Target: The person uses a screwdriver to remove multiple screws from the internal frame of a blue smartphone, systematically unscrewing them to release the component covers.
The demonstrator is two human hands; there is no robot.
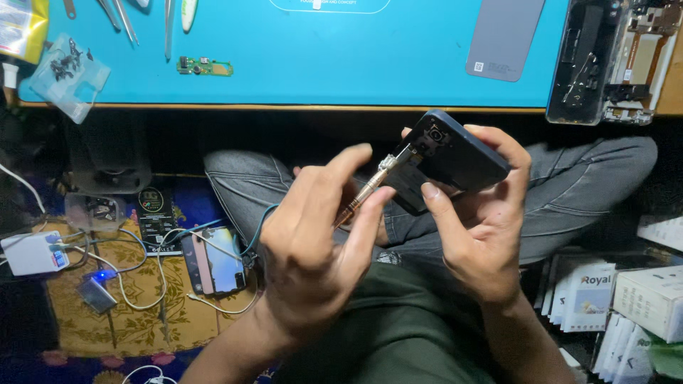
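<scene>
My right hand [482, 235] grips a dark phone [455, 153] with its back towards me, held tilted above my lap, below the table edge. My left hand [313, 242] holds a slim screwdriver [370, 186] with a copper-coloured shaft and a silver collar. Its tip touches the phone's camera corner. My crossed legs in grey jeans lie beneath both hands.
A blue work mat [320, 64] covers the table, with a small green circuit board [205, 67], tweezers [168, 25], a bag of screws [70, 71], a grey back cover [504, 35] and an opened phone frame [612, 60]. Phones, cables and a charger [32, 252] lie on the floor left; white boxes [651, 299] right.
</scene>
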